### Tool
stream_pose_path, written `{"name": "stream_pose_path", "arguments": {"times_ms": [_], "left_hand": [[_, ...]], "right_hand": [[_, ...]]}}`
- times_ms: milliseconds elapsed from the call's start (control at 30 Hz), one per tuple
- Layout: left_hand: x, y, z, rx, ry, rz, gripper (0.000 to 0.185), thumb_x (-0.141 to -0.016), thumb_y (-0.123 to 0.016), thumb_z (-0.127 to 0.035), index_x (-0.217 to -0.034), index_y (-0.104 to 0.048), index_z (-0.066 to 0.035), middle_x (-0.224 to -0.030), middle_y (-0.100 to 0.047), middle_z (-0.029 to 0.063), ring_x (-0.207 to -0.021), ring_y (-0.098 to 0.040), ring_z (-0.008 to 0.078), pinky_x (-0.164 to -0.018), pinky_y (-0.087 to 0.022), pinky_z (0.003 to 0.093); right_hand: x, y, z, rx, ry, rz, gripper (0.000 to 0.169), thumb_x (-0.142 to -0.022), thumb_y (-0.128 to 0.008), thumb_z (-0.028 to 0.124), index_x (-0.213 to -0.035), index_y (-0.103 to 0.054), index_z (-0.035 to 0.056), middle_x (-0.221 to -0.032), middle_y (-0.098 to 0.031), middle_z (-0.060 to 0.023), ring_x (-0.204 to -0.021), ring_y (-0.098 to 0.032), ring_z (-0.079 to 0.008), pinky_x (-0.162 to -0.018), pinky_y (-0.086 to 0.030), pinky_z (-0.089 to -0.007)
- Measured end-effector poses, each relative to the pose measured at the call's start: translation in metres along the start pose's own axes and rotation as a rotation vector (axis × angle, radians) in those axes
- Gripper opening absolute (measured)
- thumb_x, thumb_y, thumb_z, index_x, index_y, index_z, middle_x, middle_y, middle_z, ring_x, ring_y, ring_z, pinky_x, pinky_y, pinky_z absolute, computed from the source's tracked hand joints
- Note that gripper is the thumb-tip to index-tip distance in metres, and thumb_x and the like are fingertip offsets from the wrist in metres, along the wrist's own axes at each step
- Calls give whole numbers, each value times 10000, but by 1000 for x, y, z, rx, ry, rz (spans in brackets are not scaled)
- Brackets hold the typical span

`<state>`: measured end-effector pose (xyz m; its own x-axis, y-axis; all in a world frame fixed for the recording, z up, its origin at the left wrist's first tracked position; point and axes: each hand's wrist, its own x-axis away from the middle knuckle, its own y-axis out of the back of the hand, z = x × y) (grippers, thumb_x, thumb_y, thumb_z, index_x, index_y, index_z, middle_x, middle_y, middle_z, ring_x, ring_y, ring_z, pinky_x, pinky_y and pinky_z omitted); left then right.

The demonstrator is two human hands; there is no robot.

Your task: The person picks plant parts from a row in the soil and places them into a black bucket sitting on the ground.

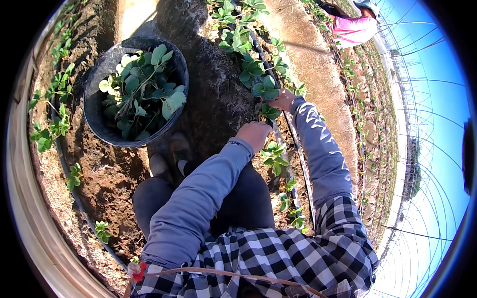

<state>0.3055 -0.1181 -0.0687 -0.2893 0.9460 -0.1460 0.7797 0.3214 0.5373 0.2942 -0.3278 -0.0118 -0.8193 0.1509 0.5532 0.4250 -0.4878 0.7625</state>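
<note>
My left hand [255, 135], in a grey-blue sleeve, is curled beside a small leafy plant [269, 111], probably strawberry, in the planted row. Its fingertips point toward the plant's base and are partly turned away. Just beyond, my right hand [283, 100] reaches in among the leaves from the other side, and foliage hides some of its fingers. Whether either hand grips a stem is not visible. To the left stands a black bucket [100, 69] holding a heap of picked green leaves and stems [139, 89].
Black drip lines [300, 149] run along the row, among more plants [275, 156]. Another row with a hose [76, 197] lies left. My shoes [179, 147] rest near the bucket. A person in pink [352, 31] bends over a row at upper right. Hoop frames [428, 111] stand beyond.
</note>
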Motion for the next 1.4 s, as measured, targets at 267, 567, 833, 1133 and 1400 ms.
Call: {"name": "stream_pose_path", "arguments": {"times_ms": [267, 567, 833, 1133, 1400], "left_hand": [[5, 6, 1, -9, 27, -34, 269, -745, -559, -61, -1012, -589, -88, -997, -570, 107, -926, -550, 298, -801, -452, 390], [5, 9, 2, 63, 69, 35, 266, -754, -592, -92, -1020, -585, -80, -993, -572, 111, -931, -545, 319, -803, -446, 401], [9, 14, 7, 6, 77, 138, 320, -736, -604, -101, -1055, -574, -90, -1066, -555, 117, -953, -542, 323, -834, -438, 398], [18, 14, 27, 109, 77, -8, 297, -736, -567, -61, -1033, -587, -71, -1061, -567, 125, -949, -549, 310, -834, -448, 369], [10, 29, 30, 663, 415, -214, 282, -766, -578, -54, -1048, -582, -37, -980, -622, 83, -845, -583, 148, -731, -465, 272]], "right_hand": [[-24, -13, 53, 488, -110, -52, 256, -716, -686, 286, -851, -668, 69, -837, -649, -113, -788, -601, -262, -727, -465, -350], [8, -16, -59, -462, -598, -635, 306, -759, -660, 274, -899, -640, 2, -636, -600, -75, -491, -522, -137, -477, -416, -282], [-3, -16, -39, -211, 4, -123, 223, -750, -611, 113, -964, -615, 52, -863, -635, -59, -771, -586, -163, -683, -463, -306], [-25, -30, 45, 503, -303, -184, 277, -731, -636, 385, -922, -636, 186, -917, -621, -52, -832, -601, -216, -707, -483, -323], [4, -13, -41, -370, -403, -554, 333, -774, -621, 265, -1036, -560, 68, -799, -637, -109, -698, -624, -215, -598, -482, -319]]}}
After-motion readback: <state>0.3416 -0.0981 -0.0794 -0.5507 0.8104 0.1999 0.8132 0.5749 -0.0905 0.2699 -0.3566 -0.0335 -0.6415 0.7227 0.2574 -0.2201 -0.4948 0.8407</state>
